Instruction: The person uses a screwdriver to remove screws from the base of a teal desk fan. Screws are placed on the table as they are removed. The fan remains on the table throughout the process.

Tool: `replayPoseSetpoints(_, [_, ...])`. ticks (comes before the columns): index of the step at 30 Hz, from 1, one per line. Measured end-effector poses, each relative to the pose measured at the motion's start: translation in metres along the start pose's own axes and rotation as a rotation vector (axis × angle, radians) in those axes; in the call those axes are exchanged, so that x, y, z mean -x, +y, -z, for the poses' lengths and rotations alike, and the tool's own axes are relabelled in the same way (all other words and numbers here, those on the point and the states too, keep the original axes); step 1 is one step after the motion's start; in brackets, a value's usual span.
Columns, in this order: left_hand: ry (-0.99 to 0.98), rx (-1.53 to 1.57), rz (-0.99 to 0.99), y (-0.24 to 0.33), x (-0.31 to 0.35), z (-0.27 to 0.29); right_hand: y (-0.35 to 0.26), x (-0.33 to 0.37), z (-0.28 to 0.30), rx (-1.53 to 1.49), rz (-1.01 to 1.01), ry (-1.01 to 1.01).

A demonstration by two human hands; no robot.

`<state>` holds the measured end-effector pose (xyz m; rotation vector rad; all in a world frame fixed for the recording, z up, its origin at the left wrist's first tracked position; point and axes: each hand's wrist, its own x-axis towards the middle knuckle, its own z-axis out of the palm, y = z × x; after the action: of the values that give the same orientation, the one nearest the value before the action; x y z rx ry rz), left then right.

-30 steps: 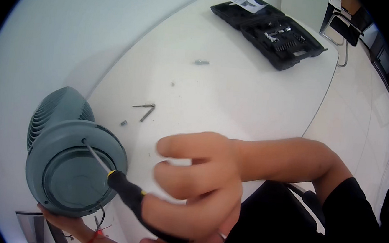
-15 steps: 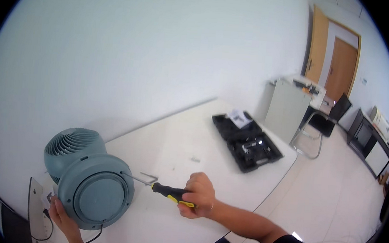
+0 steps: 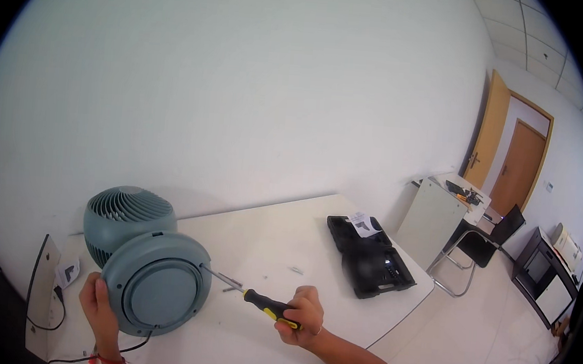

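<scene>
Head view. Grey-blue fan (image 3: 142,266) stands on the white table (image 3: 280,239), near its left end, round rear housing facing the camera. Left hand (image 3: 98,307) grips the fan's lower left rim; fingers curl behind the housing, so their spread cannot be told, thumb lies on the near face. Right hand (image 3: 303,316) is closed in a fist around the black-and-yellow handle of a screwdriver (image 3: 245,292). The shaft points left and slightly up; its tip meets the right edge of the fan housing. Thin black cord (image 3: 110,354) runs from under the fan toward the near table edge. Small loose metal parts (image 3: 229,284) lie on the table just behind the shaft. Open black tool case (image 3: 371,260) sits at the right end, well apart from both hands. Chair (image 3: 468,247) and brown door (image 3: 522,166) stand beyond the table.
</scene>
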<state>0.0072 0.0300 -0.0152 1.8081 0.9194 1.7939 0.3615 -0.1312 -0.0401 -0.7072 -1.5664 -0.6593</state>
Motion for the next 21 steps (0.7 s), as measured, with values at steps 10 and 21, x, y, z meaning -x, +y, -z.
replayPoseSetpoints(10, [0.000, 0.053, 0.029, -0.004, -0.001, -0.002, -0.015, -0.008, -0.004, 0.066, 0.260, -0.139])
replayPoseSetpoints(21, [-0.029, 0.079, 0.017, 0.004, -0.002, 0.001, -0.001, -0.007, 0.001, 0.091, 0.115, -0.034])
